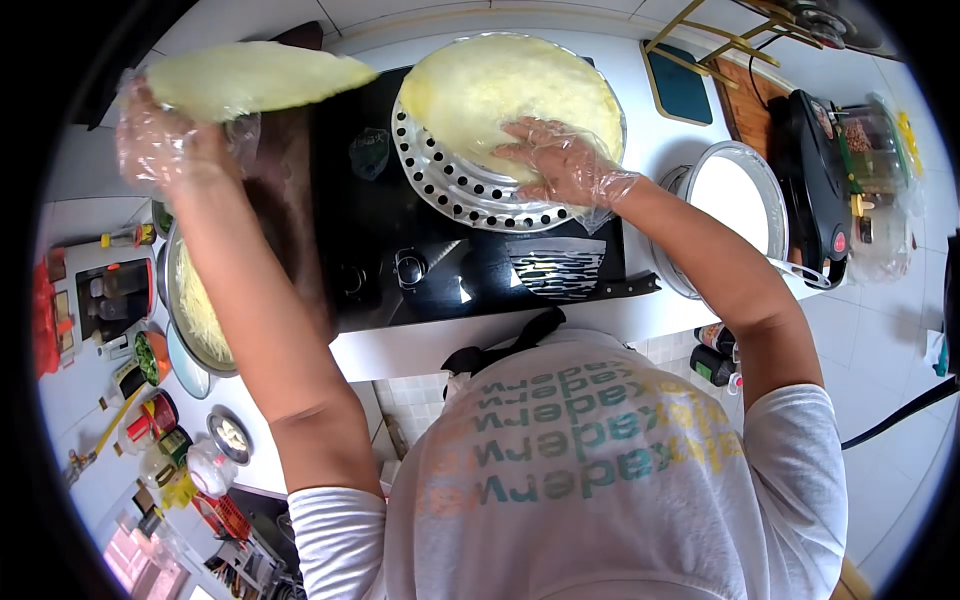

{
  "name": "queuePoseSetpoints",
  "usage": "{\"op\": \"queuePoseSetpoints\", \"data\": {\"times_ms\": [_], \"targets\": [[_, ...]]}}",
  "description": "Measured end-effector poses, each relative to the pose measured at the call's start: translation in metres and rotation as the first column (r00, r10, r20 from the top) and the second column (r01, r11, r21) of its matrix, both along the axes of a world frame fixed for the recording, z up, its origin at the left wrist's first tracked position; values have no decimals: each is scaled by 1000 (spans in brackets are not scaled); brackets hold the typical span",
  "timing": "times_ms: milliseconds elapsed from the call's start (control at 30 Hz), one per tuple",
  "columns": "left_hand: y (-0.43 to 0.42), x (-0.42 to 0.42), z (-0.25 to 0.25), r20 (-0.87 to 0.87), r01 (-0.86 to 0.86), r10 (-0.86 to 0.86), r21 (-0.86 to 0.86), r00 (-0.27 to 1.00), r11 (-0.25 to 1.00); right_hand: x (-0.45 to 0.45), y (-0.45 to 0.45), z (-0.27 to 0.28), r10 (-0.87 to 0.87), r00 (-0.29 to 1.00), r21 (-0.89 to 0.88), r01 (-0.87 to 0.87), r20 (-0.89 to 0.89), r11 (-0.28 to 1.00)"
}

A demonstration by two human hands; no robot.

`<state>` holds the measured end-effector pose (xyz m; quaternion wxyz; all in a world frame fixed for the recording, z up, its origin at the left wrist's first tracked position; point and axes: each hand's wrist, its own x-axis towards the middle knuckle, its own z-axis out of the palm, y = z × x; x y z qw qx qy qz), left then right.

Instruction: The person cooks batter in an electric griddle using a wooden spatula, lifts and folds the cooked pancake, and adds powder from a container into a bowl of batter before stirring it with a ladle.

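Observation:
My left hand [175,145], in a clear plastic glove, is closed around one end of a thin, pale-yellow pancake [260,78], which it holds up at the upper left. A second pale-yellow pancake [510,90] lies on a round metal steamer tray [460,205] with holes round its edge. On that pancake's near edge rests my right hand [558,165], also gloved, with its fingers spread. The tray sits on the black cooktop [360,250]. Nearer me on the cooktop lies a knife [560,268] with a dark handle.
A bowl of pale shreds [203,315] stands left, beside a brown board [285,200]. Right of the cooktop is a pan of white liquid [735,195], near a black appliance [805,170]. A dark green board [675,85] and a gold rack [715,45] are behind.

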<state>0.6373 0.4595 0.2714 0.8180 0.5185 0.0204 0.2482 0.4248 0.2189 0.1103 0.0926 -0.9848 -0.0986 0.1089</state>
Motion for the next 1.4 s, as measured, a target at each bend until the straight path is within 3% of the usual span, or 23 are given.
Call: {"op": "queuePoseSetpoints", "data": {"times_ms": [100,133,200,267,333,400,433,500,533,600,633,733,767,867,900,967,1067,1133,1167,1200,1267,1300,1400], "targets": [[19,36,16,124,-53,0,424,992,904,-1,-2,-4,2,1000,19,-3,22,1000],[16,33,23,444,-404,137,589,885,699,-1,-2,-5,4,999,15,-5,35,1000],[1,17,37,925,-925,21,377,378,56,2,-1,-3,17,999,35,-19,49,999],[-10,-1,44,860,-852,-30,509,510,123,6,-2,5,32,998,82,-36,47,996],[-20,-23,48,779,-757,-126,626,614,188,7,-2,26,-124,990,346,96,60,933],[-24,-37,29,363,-243,-158,832,918,499,1,1,58,-295,949,641,294,-110,709],[-31,-51,23,313,-22,-316,741,896,672,-6,6,77,-342,898,758,422,-276,497],[-55,-88,20,264,333,-504,493,823,804,-26,19,110,-289,811,850,525,-509,-26],[-65,-109,20,196,436,-555,435,808,788,-39,27,123,-213,799,815,494,-563,-302],[-85,-151,16,21,611,-659,353,752,709,-63,35,142,-119,785,668,426,-609,-611],[-89,-172,9,87,658,-743,406,663,635,-74,36,150,-91,791,617,393,-605,-682],[-92,-223,-11,162,627,-940,709,301,323,-110,30,142,136,897,360,302,-420,-883],[-92,-237,-19,360,204,-888,883,286,423,-121,28,137,212,931,255,292,-297,-922],[-92,-269,-45,376,185,-926,908,42,377,-139,40,149,-318,703,582,166,-636,-796],[-87,-277,-46,359,151,-933,924,-20,352,-148,38,146,-271,770,557,129,-577,-821],[-76,-290,-45,339,158,-934,934,-116,320,-168,42,152,-466,706,736,115,-533,-668],[-46,-288,-35,315,351,-947,895,-67,273,-199,54,178,-626,612,869,244,-483,-431],[-38,-293,-37,-61,678,-959,720,275,149,-220,65,192,-690,587,902,342,-424,-263],[-45,-300,-40,-253,949,-949,295,189,110,-230,67,193,-682,584,885,413,-439,-216],[-51,-309,-38,-325,998,-944,4,59,61,-240,68,193,-679,603,883,445,-418,-148],[-61,-329,-22,-341,826,-912,-563,-226,6,-260,70,189,-661,644,864,504,-385,-12],[-60,-337,-24,-202,780,-950,-622,-238,-64,-269,75,191,-641,652,876,477,-404,-68],[-62,-368,-12,-221,967,-974,-255,-51,8,-302,71,184,-565,691,858,510,-451,-62]]}}
